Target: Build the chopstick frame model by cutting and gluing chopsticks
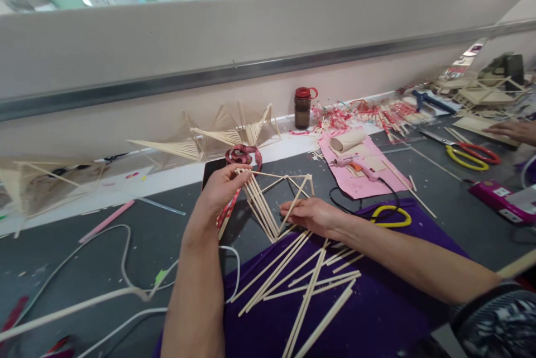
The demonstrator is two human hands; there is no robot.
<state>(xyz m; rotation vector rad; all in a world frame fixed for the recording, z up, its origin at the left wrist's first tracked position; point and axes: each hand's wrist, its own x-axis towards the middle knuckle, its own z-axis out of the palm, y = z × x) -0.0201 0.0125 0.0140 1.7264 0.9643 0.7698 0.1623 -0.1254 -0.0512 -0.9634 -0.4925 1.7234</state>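
Stick frame (263, 204) in left hand (221, 187), right hand (314, 216) perhaps touching

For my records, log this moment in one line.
left hand: holds stick frame; right hand: at frame's side; loose sticks: on purple cloth; glue gun: on pink sheet

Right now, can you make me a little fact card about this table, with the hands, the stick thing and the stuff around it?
Left hand: holding a top corner of the wooden stick frame
Right hand: fingers at the frame's other side; grip unclear
Frame shape: open, with a row of slanted sticks on one side
Loose wooden sticks: scattered on purple cloth
Pink glue gun: lying on a pink sheet
Bottle with red lid: upright near the wall
Another person's hand: at far right
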